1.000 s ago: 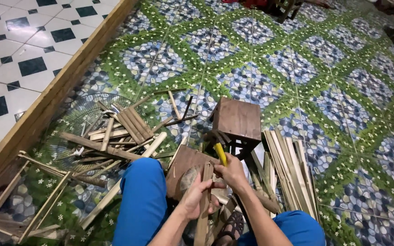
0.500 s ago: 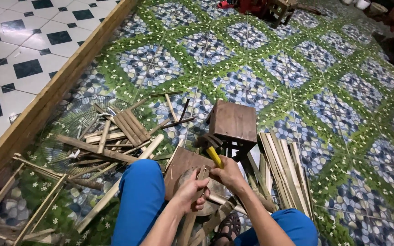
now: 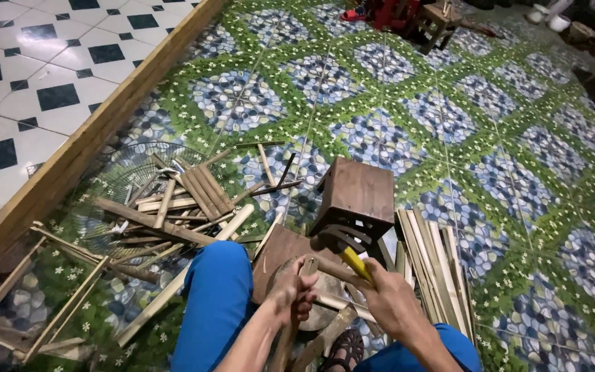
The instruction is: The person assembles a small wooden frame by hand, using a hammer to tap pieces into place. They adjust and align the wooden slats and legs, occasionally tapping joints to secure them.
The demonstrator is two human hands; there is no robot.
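I sit on a patterned floor with blue trousers (image 3: 215, 303) on my legs. My left hand (image 3: 294, 293) grips a thin wooden strip (image 3: 308, 267) standing on a round wooden block (image 3: 321, 303). My right hand (image 3: 387, 300) holds a yellow-handled hammer (image 3: 342, 248), its dark head raised above the strip. Just beyond the hammer stands a small brown wooden stool (image 3: 354, 196).
A heap of wooden slats (image 3: 180, 200) lies on a wire fan guard (image 3: 115, 179) to the left. More slats (image 3: 432, 262) lie in a row at the right. A long wooden beam (image 3: 84, 148) borders white tiles. Another stool (image 3: 435, 21) and red items sit far back.
The hammer has risen from low by the block to above the strip. My left hand has set the strip more upright. The view has tilted slightly.
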